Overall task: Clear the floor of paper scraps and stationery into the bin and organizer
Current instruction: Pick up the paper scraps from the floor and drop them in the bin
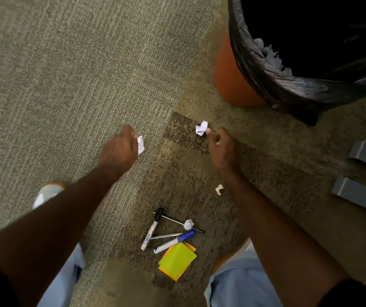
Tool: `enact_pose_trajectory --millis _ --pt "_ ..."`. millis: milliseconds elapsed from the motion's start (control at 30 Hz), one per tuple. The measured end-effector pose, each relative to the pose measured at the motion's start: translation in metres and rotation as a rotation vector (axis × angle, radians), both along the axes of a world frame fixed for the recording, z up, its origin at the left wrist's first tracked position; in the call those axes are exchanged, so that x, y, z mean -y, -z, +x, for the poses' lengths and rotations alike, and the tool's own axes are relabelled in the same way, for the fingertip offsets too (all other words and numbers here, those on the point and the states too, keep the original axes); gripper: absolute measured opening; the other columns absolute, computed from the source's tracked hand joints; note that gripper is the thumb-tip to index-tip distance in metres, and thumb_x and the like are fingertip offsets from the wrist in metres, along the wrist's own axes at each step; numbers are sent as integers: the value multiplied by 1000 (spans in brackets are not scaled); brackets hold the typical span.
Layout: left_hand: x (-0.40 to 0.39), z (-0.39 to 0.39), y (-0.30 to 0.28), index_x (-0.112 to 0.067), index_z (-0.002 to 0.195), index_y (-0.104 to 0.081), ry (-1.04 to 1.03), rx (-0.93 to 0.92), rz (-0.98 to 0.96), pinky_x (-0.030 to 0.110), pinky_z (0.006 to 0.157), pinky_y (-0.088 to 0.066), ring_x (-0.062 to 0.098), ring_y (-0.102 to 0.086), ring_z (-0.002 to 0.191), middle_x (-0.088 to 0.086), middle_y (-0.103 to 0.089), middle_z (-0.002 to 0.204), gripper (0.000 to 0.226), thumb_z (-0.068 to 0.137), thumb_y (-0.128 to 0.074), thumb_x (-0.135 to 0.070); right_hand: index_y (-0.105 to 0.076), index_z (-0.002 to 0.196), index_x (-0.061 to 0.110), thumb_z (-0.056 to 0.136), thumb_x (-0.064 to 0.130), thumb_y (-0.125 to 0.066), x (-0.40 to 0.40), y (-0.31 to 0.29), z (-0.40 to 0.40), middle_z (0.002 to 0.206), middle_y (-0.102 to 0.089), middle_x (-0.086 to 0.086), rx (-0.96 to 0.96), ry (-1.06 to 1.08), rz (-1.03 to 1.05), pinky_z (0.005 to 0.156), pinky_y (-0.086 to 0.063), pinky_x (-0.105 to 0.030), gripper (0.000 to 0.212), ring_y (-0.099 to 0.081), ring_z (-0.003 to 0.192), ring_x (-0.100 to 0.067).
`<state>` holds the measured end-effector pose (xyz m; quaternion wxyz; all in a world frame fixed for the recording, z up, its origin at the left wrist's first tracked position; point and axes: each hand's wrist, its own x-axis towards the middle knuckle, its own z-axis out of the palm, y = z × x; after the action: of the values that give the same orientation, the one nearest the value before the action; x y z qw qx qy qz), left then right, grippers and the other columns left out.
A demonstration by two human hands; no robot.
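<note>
- The left hand is curled shut around a crumpled white scrap, which pokes out on the thumb side; its fingers are turned away, so how firmly they press I cannot tell
- The right hand pinches a second paper ball at its fingertips, the other fingers folded in
- Both scraps look featherlight and soft, so a light pinch on any fold should hold them; I judge they could drift if dropped from too high above the bin
- The bin stands at upper right, lined with a black bag, with white paper already showing inside; its far side is cut off and its depth is black
- On the floor lie a small cream scrap just beside the right forearm and another crumpled ball resting on a thin pen
- A black-capped marker, a blue-capped marker and a slim pen are stiff and smooth, best gripped mid-barrel
- The yellow sticky notes lie flat on an orange pad, so an edge needs lifting first
- No organizer is clearly visible; the grey shapes at the right edge are cut off and unidentifiable
</note>
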<state>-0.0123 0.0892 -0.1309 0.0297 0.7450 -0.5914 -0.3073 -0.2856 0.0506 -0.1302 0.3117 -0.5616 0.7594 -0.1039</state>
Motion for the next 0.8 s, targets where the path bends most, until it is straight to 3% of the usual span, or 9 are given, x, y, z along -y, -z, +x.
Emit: enact_pose_trajectory --millis 100,167,233,333,433,500,633,700,800 --pt "5 0 2 -8 105 -43 43 104 166 33 56 -42 24 -56 67 7 -55 76 43 101 -41 -51 -57 90 13 94 54 -57 24 1 4 85 -69 -4 -73 -79 101 62 -35 -29 41 -59 72 -22" --pt "7 -4 4 -6 112 -43 77 182 225 38 60 -52 30 -64 75 13 -61 84 50 98 -46 -54 -55 103 11 93 56 -57 33 3 9 99 -72 -10 -128 -152 147 64 -37 -30 46 -66 86 -30" --pt "8 -9 9 -5 113 -43 70 230 214 40 63 -55 32 -65 77 16 -63 88 48 98 -50 -50 -50 116 10 93 55 -58 40 6 17 110 -70 -15 -194 -230 181 66 -40 -32 52 -67 97 -34" --pt "8 -16 17 -7 108 -49 103 130 127 31 55 -41 23 -56 68 10 -62 83 29 100 -50 -35 -47 124 13 97 46 -56 48 12 25 116 -69 -14 -292 -380 214 71 -40 -34 44 -66 103 -35" --pt "4 -21 15 -12 100 -55 159 -6 79 27 55 -38 19 -57 68 4 -60 81 15 97 -54 -26 -51 117 16 101 35 -51 47 3 20 110 -71 -14 -215 -483 181 70 -40 -32 25 -66 99 -35" --pt "-7 -24 10 -12 95 -59 177 -69 101 28 56 -43 18 -59 69 3 -61 81 11 94 -58 -23 -53 112 16 100 31 -52 32 -3 6 102 -72 -14 -83 -485 182 72 -48 -34 20 -67 94 -34" --pt "-48 -48 -5 -17 97 -53 233 -339 285 38 64 -59 19 -64 73 3 -64 85 2 98 -55 -17 -50 104 27 101 26 -50 -26 -10 -45 75 -64 5 -58 -589 233 61 -52 -34 3 -67 74 -27" --pt "-72 -66 -8 -16 104 -53 401 -369 363 35 65 -54 22 -66 78 2 -63 86 6 98 -52 -16 -48 116 31 101 28 -51 -61 -9 -74 72 -64 4 -143 -726 304 56 -52 -35 16 -65 65 -21" --pt "-108 -95 -7 -13 122 -45 705 -245 351 33 61 -44 29 -67 80 10 -67 88 25 100 -44 -25 -32 142 31 100 27 -53 -101 -9 -99 62 -46 10 -296 -916 416 48 -39 -24 47 -48 53 -7"
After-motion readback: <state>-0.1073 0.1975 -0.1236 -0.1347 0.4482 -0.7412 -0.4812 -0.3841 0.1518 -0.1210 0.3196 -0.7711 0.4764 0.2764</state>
